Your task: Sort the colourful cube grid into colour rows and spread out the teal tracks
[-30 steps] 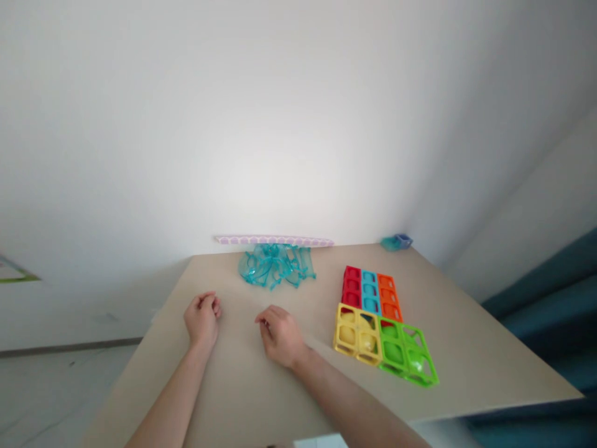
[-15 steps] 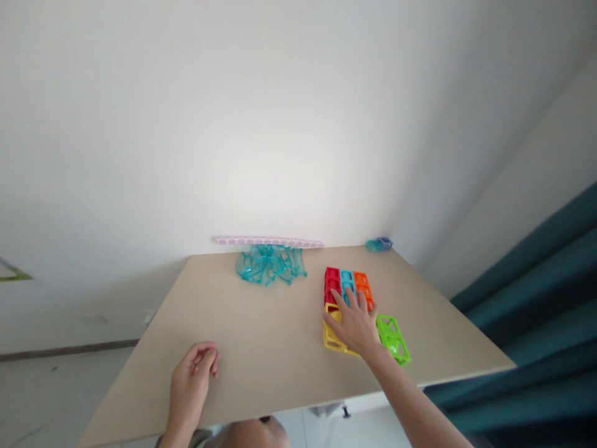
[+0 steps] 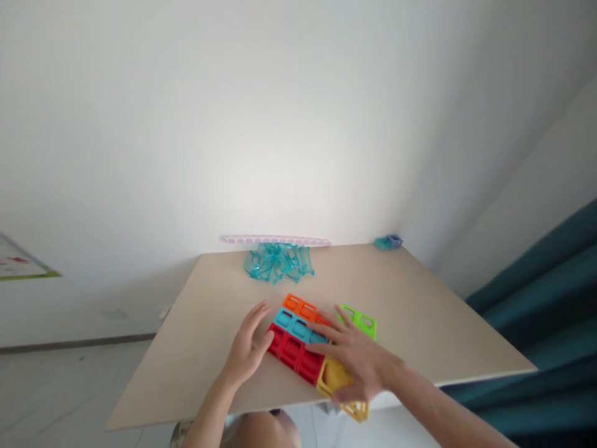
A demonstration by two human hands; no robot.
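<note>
My right hand [image 3: 361, 358] lies over a flat group of hollow plastic building blocks, fingers spread across them. Side by side in that group are a red row [image 3: 291, 353], a light blue row [image 3: 293, 324] and an orange row [image 3: 300, 307]. Yellow blocks [image 3: 332, 374] join the near right end, partly under my palm and jutting past the table's front edge. Behind my right hand shows a green block [image 3: 366, 323], partly covered. At the group's left corner is my left hand [image 3: 247, 345], open, its thumb beside the red row; whether it touches is unclear.
A heap of clear teal plastic pieces [image 3: 278, 262] lies at the back of the table [image 3: 209, 336], before a pale purple strip [image 3: 277, 240] along the wall. Small teal and blue items [image 3: 388, 242] sit at the back right corner. A dark teal curtain [image 3: 536, 298] hangs on the right.
The block group has slid left and nearer, turning so the red row faces the front. My right hand moved with it. My left hand has opened and come right to the blocks.
</note>
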